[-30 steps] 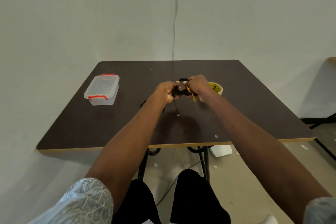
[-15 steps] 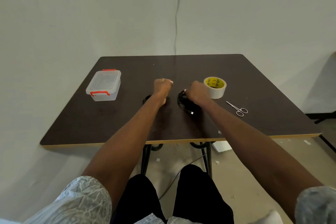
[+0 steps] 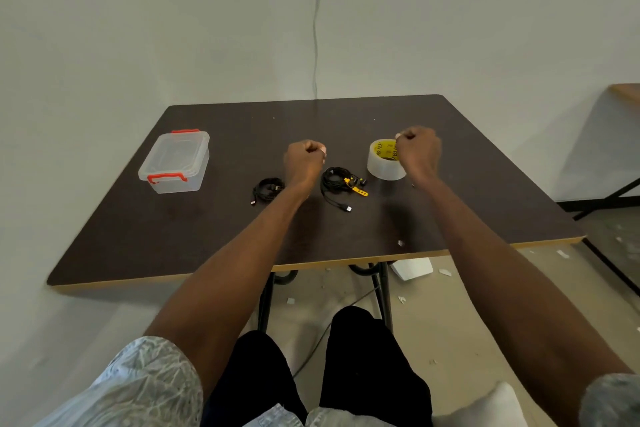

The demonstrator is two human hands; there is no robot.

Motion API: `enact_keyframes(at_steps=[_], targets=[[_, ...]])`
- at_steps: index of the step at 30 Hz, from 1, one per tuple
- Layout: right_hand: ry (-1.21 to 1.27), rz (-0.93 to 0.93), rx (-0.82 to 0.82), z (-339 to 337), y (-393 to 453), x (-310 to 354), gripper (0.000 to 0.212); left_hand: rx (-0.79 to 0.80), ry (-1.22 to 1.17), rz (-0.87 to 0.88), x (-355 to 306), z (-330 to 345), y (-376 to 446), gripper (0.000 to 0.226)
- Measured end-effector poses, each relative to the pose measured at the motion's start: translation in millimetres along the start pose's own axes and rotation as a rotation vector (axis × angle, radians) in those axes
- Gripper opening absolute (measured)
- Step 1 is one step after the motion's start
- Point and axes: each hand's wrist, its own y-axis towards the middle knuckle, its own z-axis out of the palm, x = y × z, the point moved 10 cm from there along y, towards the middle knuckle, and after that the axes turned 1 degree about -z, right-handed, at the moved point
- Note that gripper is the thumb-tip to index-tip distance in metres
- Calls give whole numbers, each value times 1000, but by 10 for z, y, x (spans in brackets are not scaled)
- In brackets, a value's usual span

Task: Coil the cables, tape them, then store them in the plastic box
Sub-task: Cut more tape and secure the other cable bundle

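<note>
Black cable coils [image 3: 341, 180] lay limp, light, springy; best pinched across bundled loops. Left hand [image 3: 304, 158] and right hand [image 3: 417, 149] fisted, holding nothing.

Nothing I can read anywhere. The tape roll [image 3: 385, 160] has black marks printed on its yellow inner core, too small and blurred to make out. My right hand [image 3: 417, 149] covers part of it.

A dark table by a plain wall

You see a brown table [image 3: 214, 243] in the middle, a pale wall [image 3: 138, 28] across the top, and a grey floor [image 3: 433, 315] with white scraps at the bottom.
</note>
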Motion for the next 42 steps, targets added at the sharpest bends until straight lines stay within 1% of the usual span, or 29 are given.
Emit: enact_keyframes(at_steps=[2, 5, 9, 10, 13, 16, 20, 26, 30, 34, 36, 40, 42], targets=[[-33, 58, 0, -102, 85, -179, 19, 27, -29, 8, -77, 165, -65, 21], [-90, 154, 34, -134, 132, -406, 24, 76, -77, -29, -129, 420, -117, 12], [-119, 260, 108, -27, 92, -618, 45, 139, -156, -99, -127, 698, -157, 15], [-105, 274, 133, 14, 81, -648, 47, 139, -164, -110, -114, 718, -165, 16], [-79, 294, 228, 117, 55, -669, 39, 129, -183, -138, -97, 761, -165, 18], [-18, 311, 275, 213, 50, -645, 30, 122, -190, -146, -99, 737, -159, 17], [8, 304, 276, 239, 56, -614, 26, 122, -227, -165, -106, 691, -121, 14], [23, 219, 178, 154, 22, -598, 20, 93, -321, -234, -156, 580, -70, 16], [161, 170, 122, 105, -11, -595, 14, 85, -371, -332, -114, 540, -70, 18], [291, 114, 93, 54, -71, -499, 17, 209, -386, -454, -56, 631, -136, 20], [358, 81, 69, 28, -111, -423, 15, 289, -422, -511, -53, 709, -204, 23], [347, 8, 43, 23, -179, -327, 8, 370, -534, -560, -116, 815, -310, 27], [337, -24, 25, 8, -211, -282, 11, 380, -569, -558, -151, 830, -326, 26]])
